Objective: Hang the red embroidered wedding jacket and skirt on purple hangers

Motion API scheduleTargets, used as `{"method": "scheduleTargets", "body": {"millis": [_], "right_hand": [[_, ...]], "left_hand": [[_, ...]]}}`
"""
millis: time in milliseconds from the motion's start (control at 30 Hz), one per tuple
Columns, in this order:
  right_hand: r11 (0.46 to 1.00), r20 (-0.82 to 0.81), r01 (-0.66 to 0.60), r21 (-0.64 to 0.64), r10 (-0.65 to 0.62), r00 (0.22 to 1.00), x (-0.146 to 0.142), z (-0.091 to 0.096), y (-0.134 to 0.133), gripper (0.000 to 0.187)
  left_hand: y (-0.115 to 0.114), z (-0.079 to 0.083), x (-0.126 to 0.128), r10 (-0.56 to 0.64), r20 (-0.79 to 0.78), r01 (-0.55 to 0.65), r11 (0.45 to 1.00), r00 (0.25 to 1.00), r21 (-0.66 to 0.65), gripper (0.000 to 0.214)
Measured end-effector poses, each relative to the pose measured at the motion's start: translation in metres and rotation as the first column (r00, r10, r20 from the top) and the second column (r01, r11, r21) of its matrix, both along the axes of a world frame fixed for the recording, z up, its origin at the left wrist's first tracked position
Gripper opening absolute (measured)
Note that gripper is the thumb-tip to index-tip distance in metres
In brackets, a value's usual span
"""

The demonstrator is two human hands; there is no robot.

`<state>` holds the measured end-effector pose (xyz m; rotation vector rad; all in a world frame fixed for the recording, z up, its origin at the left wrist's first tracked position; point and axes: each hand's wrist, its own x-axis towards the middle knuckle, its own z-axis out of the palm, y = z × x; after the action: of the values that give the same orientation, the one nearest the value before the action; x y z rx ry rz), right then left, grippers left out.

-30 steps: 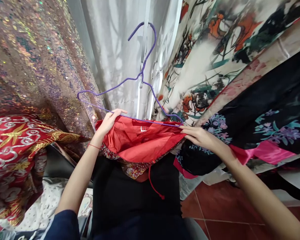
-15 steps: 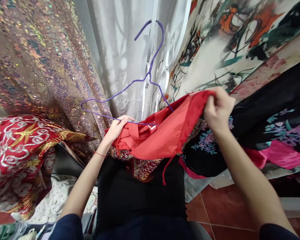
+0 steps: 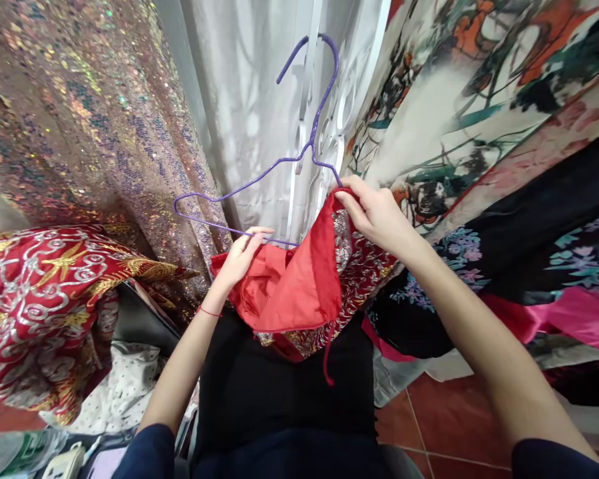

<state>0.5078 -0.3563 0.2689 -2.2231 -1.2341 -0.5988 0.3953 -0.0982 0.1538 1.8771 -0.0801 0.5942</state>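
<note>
A purple wire clothes hanger (image 3: 262, 174) is held with its hook up, in front of a white curtain. My left hand (image 3: 243, 258) is closed around its lower bar, with red cloth bunched under the fingers. My right hand (image 3: 374, 211) pinches the top edge of a red garment (image 3: 299, 286) close to the hanger's right shoulder. The garment's plain red lining faces me, and its silver-and-gold embroidered outside shows below my right hand. A thin red cord (image 3: 326, 359) dangles from it. Cloth and my right hand hide the hanger's right end.
Left, a red embroidered garment (image 3: 54, 299) drapes over a dark edge before a sequined curtain (image 3: 110, 120). White scrolled metalwork (image 3: 340, 100) stands behind the hanger. To the right lie a black floral garment (image 3: 519, 246) and patterned fabric (image 3: 429, 120). A plastic bottle (image 3: 20, 452) lies lower left.
My right hand has moved left and slightly up with the garment's edge, bringing it to the hanger's right shoulder. The embroidered outside has come into view there. My left hand keeps its hold.
</note>
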Motion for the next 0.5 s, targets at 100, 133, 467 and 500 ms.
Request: {"method": "scheduleTargets", "body": {"millis": [100,133,467,500], "right_hand": [[1.000,0.034,0.006,-0.017,-0.006,0.999,-0.001,0.000,0.001,0.029],[1.000,0.041,0.006,-0.009,-0.006,0.999,0.000,-0.001,0.002,0.029],[0.999,0.044,0.027,-0.018,-0.026,0.999,0.008,0.003,-0.006,0.021],[1.000,0.047,0.022,-0.022,-0.021,0.999,0.008,0.004,-0.007,0.021]], "left_hand": [[0.028,-0.018,-0.007,0.080,-0.102,-0.074,0.996,0.992,0.058,0.043],[0.037,-0.029,-0.009,0.116,-0.170,-0.101,0.990,0.979,0.094,0.044],[0.042,-0.127,-0.038,0.074,-0.476,-0.244,0.920,0.876,-0.307,0.040],[0.043,-0.127,-0.036,0.089,-0.465,-0.268,0.903,0.881,-0.335,0.039]]}}
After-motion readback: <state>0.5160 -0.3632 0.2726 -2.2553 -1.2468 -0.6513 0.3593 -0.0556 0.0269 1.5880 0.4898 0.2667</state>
